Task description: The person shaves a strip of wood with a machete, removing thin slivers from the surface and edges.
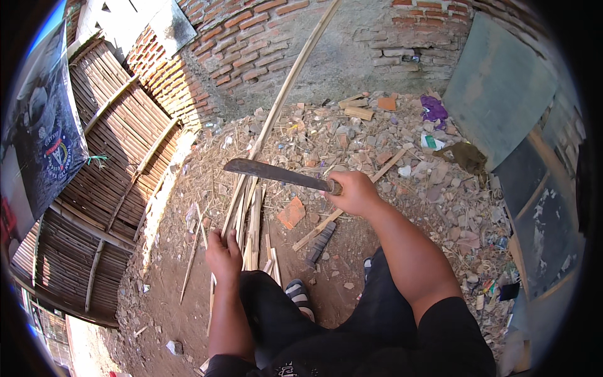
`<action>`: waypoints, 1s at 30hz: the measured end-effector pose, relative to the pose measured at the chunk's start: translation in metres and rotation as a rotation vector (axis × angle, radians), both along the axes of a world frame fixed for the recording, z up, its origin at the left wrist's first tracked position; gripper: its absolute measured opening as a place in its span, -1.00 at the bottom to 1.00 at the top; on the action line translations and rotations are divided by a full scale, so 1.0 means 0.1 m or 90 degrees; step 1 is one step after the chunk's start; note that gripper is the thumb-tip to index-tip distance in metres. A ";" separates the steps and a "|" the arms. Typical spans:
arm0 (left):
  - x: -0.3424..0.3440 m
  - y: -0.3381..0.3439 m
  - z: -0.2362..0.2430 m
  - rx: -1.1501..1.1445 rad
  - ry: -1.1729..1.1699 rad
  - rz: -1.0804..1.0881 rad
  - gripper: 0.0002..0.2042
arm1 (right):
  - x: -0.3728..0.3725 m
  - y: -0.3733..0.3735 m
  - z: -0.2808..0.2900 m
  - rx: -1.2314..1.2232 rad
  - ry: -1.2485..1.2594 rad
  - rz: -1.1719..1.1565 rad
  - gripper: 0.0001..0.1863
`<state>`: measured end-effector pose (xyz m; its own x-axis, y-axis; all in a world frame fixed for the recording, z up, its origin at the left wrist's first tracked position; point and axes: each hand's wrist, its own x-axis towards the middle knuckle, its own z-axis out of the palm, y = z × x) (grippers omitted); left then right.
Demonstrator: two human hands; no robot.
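Note:
My right hand (353,193) is wrapped round the short handle of a machete (276,173). Its dark, broad blade points left and lies across a long, pale strip of split bamboo (286,88); I cannot tell whether blade and strip touch. My left hand (224,253) is closed round the strip's lower end, near my left knee. From there the strip slants up and away to the brick wall. Below the blade, several more split strips (255,220) lie bunched on the ground between my left hand and my feet.
Rubble and wood scraps (352,135) cover the ground before the brick wall (301,53). A broken tile (291,213) and a dark ridged piece (321,245) lie near my sandalled foot (299,295). Slatted panels (119,138) stand left, a grey-green board (499,88) right.

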<state>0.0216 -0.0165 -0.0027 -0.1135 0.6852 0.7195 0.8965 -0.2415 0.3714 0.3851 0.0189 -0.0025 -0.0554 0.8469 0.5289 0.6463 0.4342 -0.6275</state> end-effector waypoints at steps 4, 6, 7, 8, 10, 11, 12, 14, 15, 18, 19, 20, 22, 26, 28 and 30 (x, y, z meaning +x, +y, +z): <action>-0.31 -0.39 0.13 -0.198 0.091 0.060 -0.74 | 0.09 -0.06 0.04 -0.032 0.017 0.010 -0.62; -0.42 -0.65 0.19 -0.177 0.111 0.082 -0.71 | 0.10 -0.09 0.12 -0.082 0.002 0.021 -0.63; -0.46 -0.77 0.20 -0.191 0.093 0.087 -0.71 | 0.13 -0.12 0.15 -0.108 -0.007 0.025 -0.63; -0.52 -0.92 0.21 -0.205 0.083 0.105 -0.71 | 0.11 -0.10 0.10 -0.088 0.013 0.032 -0.66; -0.59 -1.16 0.22 -0.230 0.062 0.129 -0.70 | 0.16 -0.09 0.02 -0.040 0.006 0.038 -0.67; -0.69 -1.33 0.24 -0.248 0.027 0.132 -0.70 | 0.10 -0.07 -0.01 -0.017 0.014 0.050 -0.67; -0.75 -1.47 0.24 -0.266 -0.010 0.127 -0.70 | 0.07 -0.08 0.01 -0.040 0.001 0.063 -0.67; -0.78 -1.59 0.30 -0.305 -0.092 0.094 -0.70 | 0.05 -0.11 0.06 -0.091 -0.031 0.085 -0.67; -0.76 -1.63 0.33 -0.327 -0.137 0.066 -0.69 | 0.04 -0.10 0.07 -0.076 -0.028 0.086 -0.67; -0.63 -1.66 0.50 -0.437 -0.236 0.042 -0.71 | -0.04 -0.03 0.00 -0.027 -0.014 0.088 -0.66; -0.56 -1.59 0.53 -0.479 -0.264 0.033 -0.73 | 0.00 0.00 -0.05 -0.003 -0.002 0.075 -0.65; -0.58 -1.51 0.46 -0.500 -0.291 0.007 -0.74 | 0.00 0.02 -0.01 0.025 0.005 0.071 -0.64; -0.57 -1.44 0.34 -0.500 -0.302 -0.050 -0.74 | -0.02 0.01 0.03 0.014 -0.002 0.056 -0.62; -0.76 -1.22 -0.15 -0.466 -0.242 -0.112 -0.72 | 0.00 -0.05 0.13 -0.082 0.001 0.053 -0.57; -0.33 -1.16 -0.01 -0.457 -0.218 -0.151 -0.69 | 0.08 0.02 -0.05 -0.058 -0.030 0.034 -0.57; -0.31 -1.16 -0.05 -0.455 -0.200 -0.168 -0.69 | 0.06 0.03 -0.09 -0.065 -0.047 0.044 -0.58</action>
<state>-0.0093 -0.1325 -0.0081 -0.0075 0.9981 0.0612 0.6723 -0.0403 0.7392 0.3912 0.0216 -0.0118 -0.1504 0.8891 0.4322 0.6635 0.4149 -0.6226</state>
